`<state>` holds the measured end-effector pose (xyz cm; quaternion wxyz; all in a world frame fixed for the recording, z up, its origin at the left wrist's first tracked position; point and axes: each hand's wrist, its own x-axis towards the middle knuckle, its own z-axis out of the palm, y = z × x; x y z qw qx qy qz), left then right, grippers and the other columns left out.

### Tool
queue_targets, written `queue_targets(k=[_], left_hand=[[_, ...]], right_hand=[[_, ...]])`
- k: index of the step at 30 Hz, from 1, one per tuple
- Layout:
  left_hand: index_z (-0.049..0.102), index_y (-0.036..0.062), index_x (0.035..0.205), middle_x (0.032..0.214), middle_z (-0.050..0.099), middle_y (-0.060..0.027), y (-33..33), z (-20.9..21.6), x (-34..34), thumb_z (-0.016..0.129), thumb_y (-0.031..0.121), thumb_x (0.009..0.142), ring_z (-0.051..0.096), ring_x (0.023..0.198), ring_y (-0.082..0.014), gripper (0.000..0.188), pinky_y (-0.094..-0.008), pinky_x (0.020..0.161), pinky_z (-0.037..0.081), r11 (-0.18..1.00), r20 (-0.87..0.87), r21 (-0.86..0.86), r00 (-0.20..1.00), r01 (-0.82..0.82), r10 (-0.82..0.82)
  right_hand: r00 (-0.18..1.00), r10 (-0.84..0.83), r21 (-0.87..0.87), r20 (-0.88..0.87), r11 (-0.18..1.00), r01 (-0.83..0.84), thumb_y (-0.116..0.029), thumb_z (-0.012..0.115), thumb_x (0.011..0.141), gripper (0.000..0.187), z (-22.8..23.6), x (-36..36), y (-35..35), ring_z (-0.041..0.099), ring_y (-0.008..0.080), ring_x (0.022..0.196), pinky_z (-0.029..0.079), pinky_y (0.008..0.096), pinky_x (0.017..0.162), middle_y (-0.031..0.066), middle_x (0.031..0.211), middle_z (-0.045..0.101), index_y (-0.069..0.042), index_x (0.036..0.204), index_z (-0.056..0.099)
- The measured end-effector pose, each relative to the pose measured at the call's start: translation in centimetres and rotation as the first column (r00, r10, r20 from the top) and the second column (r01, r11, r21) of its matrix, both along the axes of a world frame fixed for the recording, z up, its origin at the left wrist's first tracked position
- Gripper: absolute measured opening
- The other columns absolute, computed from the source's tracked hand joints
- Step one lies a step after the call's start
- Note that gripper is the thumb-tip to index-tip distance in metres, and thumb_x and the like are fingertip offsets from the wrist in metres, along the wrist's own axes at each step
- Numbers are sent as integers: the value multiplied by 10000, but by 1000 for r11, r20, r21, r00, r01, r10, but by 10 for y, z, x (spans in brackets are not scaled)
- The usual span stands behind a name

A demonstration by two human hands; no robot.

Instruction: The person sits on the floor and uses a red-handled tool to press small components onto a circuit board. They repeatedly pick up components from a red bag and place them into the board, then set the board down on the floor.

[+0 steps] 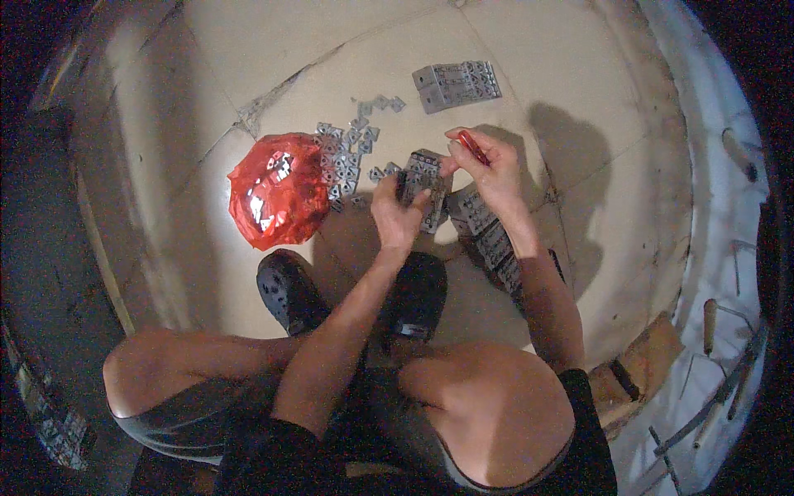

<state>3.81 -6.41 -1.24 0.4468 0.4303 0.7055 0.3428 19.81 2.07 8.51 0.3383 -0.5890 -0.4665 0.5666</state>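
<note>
My left hand point(397, 217) is closed around a grey metal bracket-like piece point(426, 168) with rows of small holes or fittings, held above the floor. My right hand point(500, 172) is just to its right, closed on a slim red tool point(473, 147) whose exact kind I cannot make out. Its fingertips come close to the bracket's right edge. Left of the bracket, many small square metal plates with holes point(339, 164) lie loose on the floor. They lie against a shiny red plastic bag point(279, 194).
A grey stack of similar brackets point(456, 86) lies farther off. More brackets point(490, 236) form a row beneath my right forearm. My black clogs point(289, 288) are close to the bag. At the right are a wooden board point(649, 364) and a wooden-handled tool point(710, 316) on pale sheeting.
</note>
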Motion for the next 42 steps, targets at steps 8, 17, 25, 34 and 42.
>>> queue_targets(k=[8,17,25,34,42], left_hand=[[655,-71,1171,1063,695,-247,-1,-3,3,884,125,747,693,1001,-396,521,-450,874,553,998,-7,53,999,-32,32],[647,-57,1183,1049,694,-221,-3,-9,3,886,77,735,699,970,-370,525,-430,857,555,994,17,110,999,-29,27],[630,-58,1210,1085,724,-182,2,1,6,865,60,773,704,1005,-282,510,-394,899,556,996,-24,78,999,-34,36],[620,-44,1227,1133,681,-177,5,4,10,860,-26,710,688,1050,-305,571,-392,930,545,990,115,5,984,-138,136],[629,-36,1217,1151,664,-186,1,-3,11,858,-18,694,668,1072,-337,571,-412,949,526,986,73,14,984,-165,164]], right_hand=[[986,166,67,-6,984,-165,-139,720,978,271,-14,13,8,697,101,762,564,273,736,45,833,738,15,1201,707],[617,781,-115,99,625,-772,-192,776,927,211,7,9,56,602,61,678,504,275,639,-9,723,666,-6,1023,746],[851,506,-293,-142,799,-525,-246,755,935,211,-3,9,44,605,95,700,494,285,661,-35,760,681,-34,933,751],[865,-390,-203,-315,918,340,-43,782,874,139,-5,-43,0,486,52,666,345,235,598,-26,784,633,21,990,739],[707,-636,-242,-310,771,588,47,790,814,168,-6,-61,-1,468,56,638,327,231,570,-6,800,632,33,968,722]])
